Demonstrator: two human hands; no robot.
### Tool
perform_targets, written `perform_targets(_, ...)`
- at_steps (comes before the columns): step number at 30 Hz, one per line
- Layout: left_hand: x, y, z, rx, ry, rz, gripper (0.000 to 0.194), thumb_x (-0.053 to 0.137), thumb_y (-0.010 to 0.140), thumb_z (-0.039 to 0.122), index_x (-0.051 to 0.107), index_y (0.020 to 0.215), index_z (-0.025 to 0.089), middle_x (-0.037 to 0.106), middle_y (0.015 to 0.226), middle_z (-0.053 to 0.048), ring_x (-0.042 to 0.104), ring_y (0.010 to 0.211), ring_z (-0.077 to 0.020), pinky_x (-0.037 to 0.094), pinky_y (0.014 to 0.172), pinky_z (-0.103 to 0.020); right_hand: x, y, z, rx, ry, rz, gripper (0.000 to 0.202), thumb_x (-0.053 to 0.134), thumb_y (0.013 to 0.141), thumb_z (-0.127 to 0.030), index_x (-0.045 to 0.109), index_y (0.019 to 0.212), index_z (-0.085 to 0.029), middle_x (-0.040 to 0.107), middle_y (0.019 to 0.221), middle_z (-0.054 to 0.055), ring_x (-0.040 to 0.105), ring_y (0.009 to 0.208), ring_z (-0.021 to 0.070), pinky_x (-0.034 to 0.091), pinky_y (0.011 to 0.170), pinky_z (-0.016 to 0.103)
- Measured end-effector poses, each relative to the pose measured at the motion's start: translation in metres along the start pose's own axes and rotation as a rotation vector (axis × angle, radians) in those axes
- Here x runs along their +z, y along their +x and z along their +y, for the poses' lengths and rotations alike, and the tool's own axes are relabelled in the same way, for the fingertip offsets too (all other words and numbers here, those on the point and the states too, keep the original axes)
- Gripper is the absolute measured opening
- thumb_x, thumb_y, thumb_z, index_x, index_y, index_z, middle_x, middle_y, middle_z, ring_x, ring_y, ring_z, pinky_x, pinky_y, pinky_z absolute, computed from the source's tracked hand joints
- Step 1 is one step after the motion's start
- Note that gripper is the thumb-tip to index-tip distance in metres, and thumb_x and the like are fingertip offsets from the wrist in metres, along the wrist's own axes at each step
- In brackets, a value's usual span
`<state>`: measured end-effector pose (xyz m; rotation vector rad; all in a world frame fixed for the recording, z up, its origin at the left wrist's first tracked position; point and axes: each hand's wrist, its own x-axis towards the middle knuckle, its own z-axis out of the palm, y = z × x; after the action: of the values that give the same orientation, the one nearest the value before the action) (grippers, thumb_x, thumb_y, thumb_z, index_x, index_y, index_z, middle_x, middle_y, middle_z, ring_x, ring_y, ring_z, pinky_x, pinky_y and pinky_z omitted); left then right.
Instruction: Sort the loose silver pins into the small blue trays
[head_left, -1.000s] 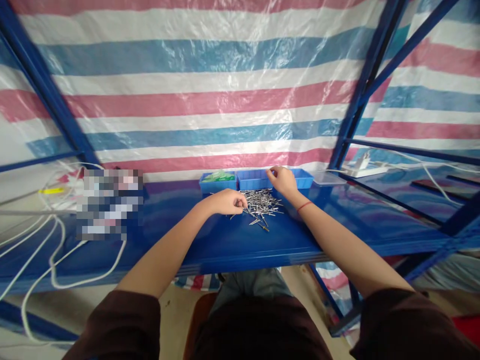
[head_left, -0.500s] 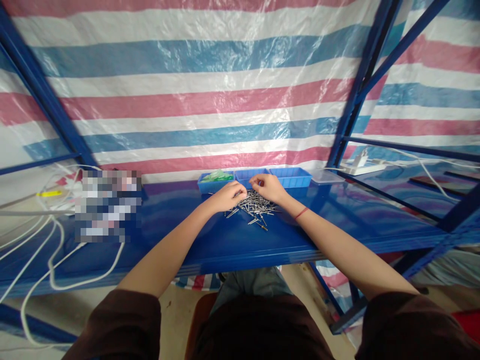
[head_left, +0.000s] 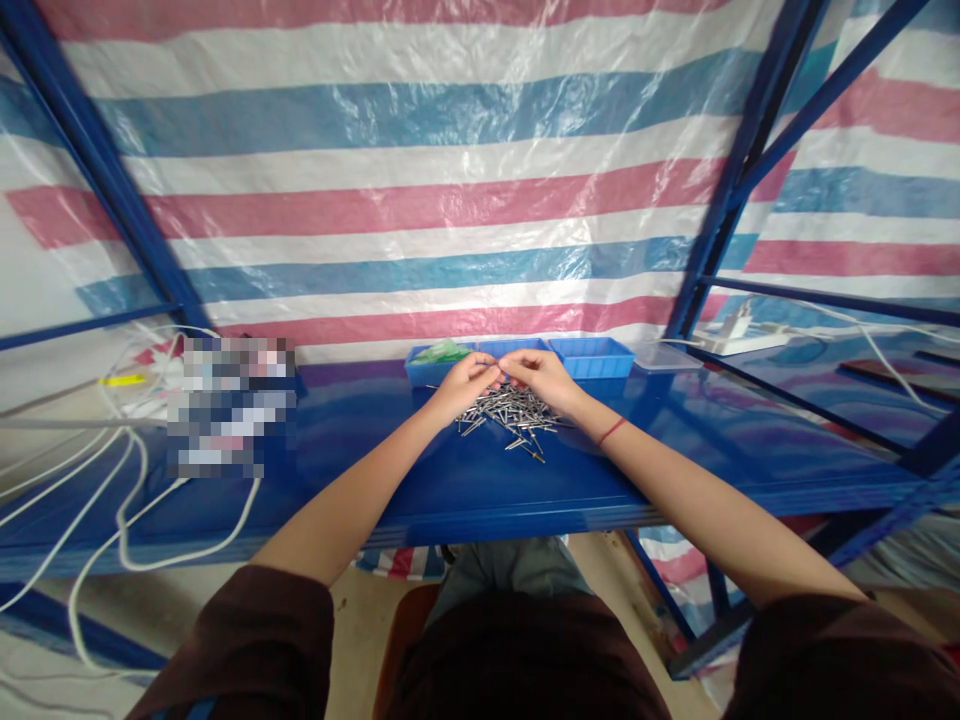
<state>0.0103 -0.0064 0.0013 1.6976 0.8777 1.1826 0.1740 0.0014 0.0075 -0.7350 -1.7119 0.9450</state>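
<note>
A loose pile of thin metal rivet-like pins (head_left: pixel 517 410) lies on the blue table (head_left: pixel 450 490). Above its back part, my left hand (head_left: pixel 466 385) and my right hand (head_left: pixel 541 376) meet at the fingertips. Both hands are closed in a pinch; whatever is between the fingers is too small to make out. Behind them stand three blue bins side by side: the left bin (head_left: pixel 426 374) has green material in it, the middle bin (head_left: pixel 517 345) is partly hidden by my hands, and the right bin (head_left: pixel 592 358) shows its ribbed inner wall.
White cables (head_left: pixel 124 500) and a blurred-out patch (head_left: pixel 229 410) occupy the table's left side. A clear plastic lid (head_left: pixel 667 356) lies right of the bins, with a white power strip (head_left: pixel 750 340) farther right. Blue frame posts rise on both sides before a striped sheet.
My hands have come together, closing the gap between their fingertips. The whole view has shifted slightly, so the table and bins appear a little farther right.
</note>
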Motion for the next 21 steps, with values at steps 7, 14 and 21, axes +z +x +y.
perform_targets(7, -0.001, -0.001, -0.001, 0.046, 0.181, -0.062, 0.025, 0.056, 0.079, 0.037, 0.06, 0.084, 0.013, 0.066, 0.085, -0.006, 0.059, 0.073, -0.0126, 0.042, 0.063, -0.024, 0.0, 0.002, -0.002, -0.064, -0.083, 0.058, 0.032, 0.066, 0.068, -0.045, 0.066, 0.076, -0.014, 0.062, 0.064, 0.001, 0.048, 0.056, 0.0089, 0.039, 0.056, 0.026)
perform_targets(14, 0.0, -0.001, -0.003, 0.036, 0.176, -0.044, 0.025, 0.056, 0.079, 0.036, 0.06, 0.089, 0.013, 0.066, 0.085, -0.006, 0.06, 0.075, -0.0138, 0.044, 0.062, -0.024, -0.001, 0.004, 0.006, -0.099, -0.215, 0.081, 0.033, 0.063, 0.07, -0.046, 0.067, 0.078, -0.015, 0.067, 0.071, 0.005, 0.054, 0.061, 0.0119, 0.042, 0.059, 0.027)
perform_targets(21, 0.0, 0.001, -0.007, 0.043, 0.143, -0.001, 0.02, 0.063, 0.074, 0.03, 0.057, 0.081, 0.012, 0.065, 0.075, -0.003, 0.06, 0.073, -0.0134, 0.046, 0.072, -0.028, 0.001, -0.003, -0.005, -0.271, -0.494, 0.046, 0.023, 0.058, 0.077, -0.035, 0.069, 0.082, -0.015, 0.067, 0.082, 0.006, 0.056, 0.067, 0.0123, 0.043, 0.064, 0.027)
